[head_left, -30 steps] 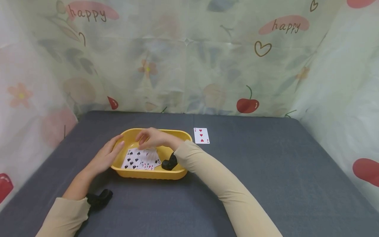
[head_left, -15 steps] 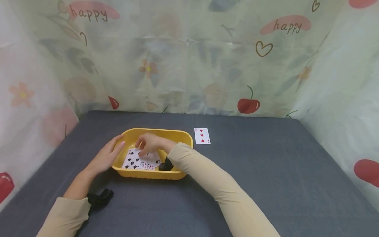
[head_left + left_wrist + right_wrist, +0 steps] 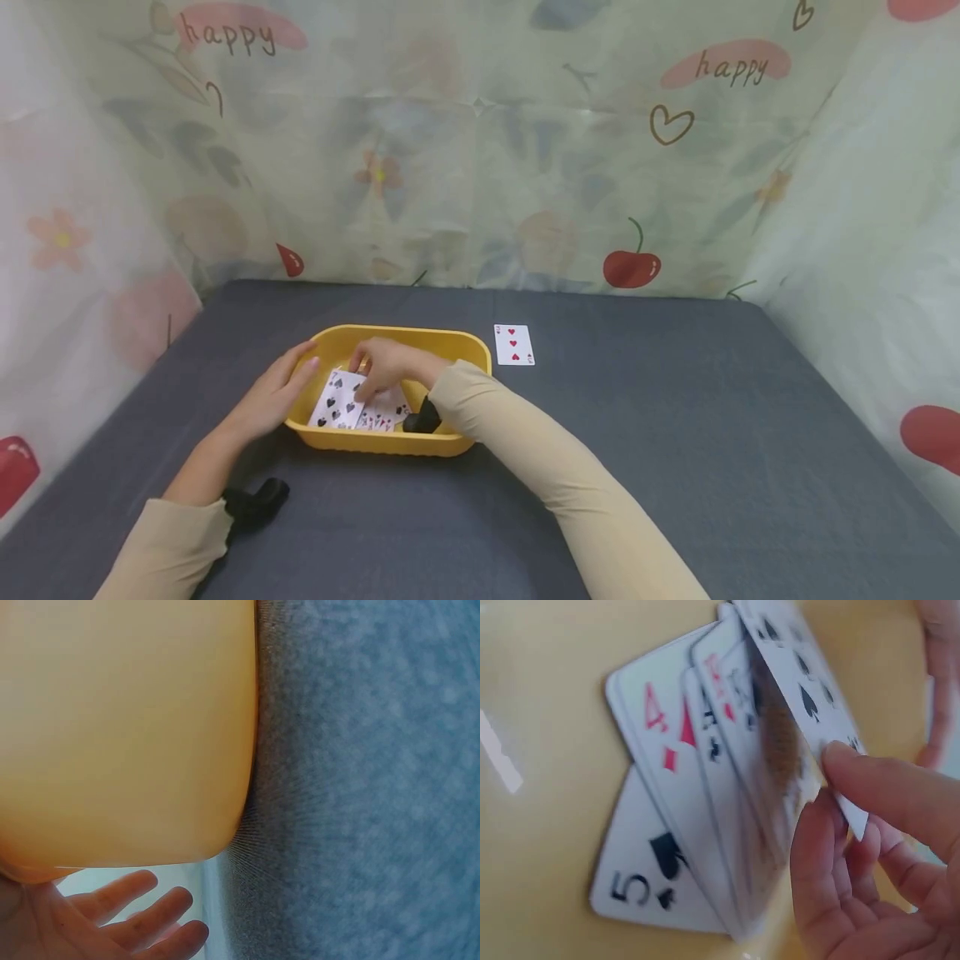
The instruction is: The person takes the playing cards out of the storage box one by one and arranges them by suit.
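In the head view my right hand [image 3: 386,364] is inside a yellow plastic tub [image 3: 386,443]. Its thumb and fingers pinch one edge of a seven of spades playing card [image 3: 336,402], tilted up off the others in the right wrist view. Below it a fanned pile lies on the tub floor, with a four of diamonds [image 3: 656,739] over a five of spades [image 3: 634,881]; the cards nearest the lifted one are blurred. My left hand [image 3: 262,402] rests at the tub's left rim, fingers [image 3: 154,919] extended along the outer wall.
A three of hearts [image 3: 513,345] lies face up on the dark grey tablecloth [image 3: 675,433], right of the tub. Patterned curtains [image 3: 480,167] stand behind and on both sides. Black wrist cameras [image 3: 258,502] sit on both wrists.
My right hand has come down onto the cards in the tub, taken hold of the seven of spades and tilted it up. My left hand stays at the rim.
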The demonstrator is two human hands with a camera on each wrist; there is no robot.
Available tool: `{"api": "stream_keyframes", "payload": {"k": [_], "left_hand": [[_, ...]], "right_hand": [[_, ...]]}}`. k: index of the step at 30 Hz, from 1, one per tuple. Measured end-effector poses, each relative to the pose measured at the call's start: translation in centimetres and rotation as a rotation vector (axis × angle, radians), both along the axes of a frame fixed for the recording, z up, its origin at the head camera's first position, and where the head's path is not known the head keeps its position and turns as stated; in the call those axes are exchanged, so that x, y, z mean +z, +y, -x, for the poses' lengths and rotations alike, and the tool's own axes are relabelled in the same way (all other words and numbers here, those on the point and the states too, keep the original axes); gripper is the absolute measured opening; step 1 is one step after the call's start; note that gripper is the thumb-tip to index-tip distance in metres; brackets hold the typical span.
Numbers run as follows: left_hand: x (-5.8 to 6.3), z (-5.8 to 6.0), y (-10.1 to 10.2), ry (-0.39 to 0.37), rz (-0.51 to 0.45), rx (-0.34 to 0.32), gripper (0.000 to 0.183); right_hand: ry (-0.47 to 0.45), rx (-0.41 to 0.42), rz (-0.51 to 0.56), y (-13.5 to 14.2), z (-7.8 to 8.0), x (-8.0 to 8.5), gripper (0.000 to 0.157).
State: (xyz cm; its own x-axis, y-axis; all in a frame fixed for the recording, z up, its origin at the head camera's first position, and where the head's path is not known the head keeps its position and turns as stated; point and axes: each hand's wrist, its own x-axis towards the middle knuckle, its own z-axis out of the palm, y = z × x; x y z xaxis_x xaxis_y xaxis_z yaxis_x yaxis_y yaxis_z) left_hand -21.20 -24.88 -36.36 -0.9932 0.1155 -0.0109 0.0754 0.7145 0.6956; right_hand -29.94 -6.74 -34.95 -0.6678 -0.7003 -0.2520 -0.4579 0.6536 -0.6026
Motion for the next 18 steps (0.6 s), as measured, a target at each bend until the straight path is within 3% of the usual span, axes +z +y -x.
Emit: {"api": "stream_keyframes", "payload": {"k": [8, 12, 18], "left_hand": [[0.0, 0.1, 0.0, 0.009, 0.0, 0.003, 0.066], [0.0, 0.1, 0.1, 0.01, -0.003, 0.006, 0.066], [0.0, 0.1, 0.2, 0.019, -0.006, 0.007, 0.067]], "right_hand": [[-0.168, -0.016, 0.124, 1.6, 0.2, 2.0, 0.038], [-0.15, -0.066, 0.153, 2.7, 0.3, 2.9, 0.034], [-0.118, -0.167, 0.293, 5.0, 0.8, 3.7, 0.029]]}}
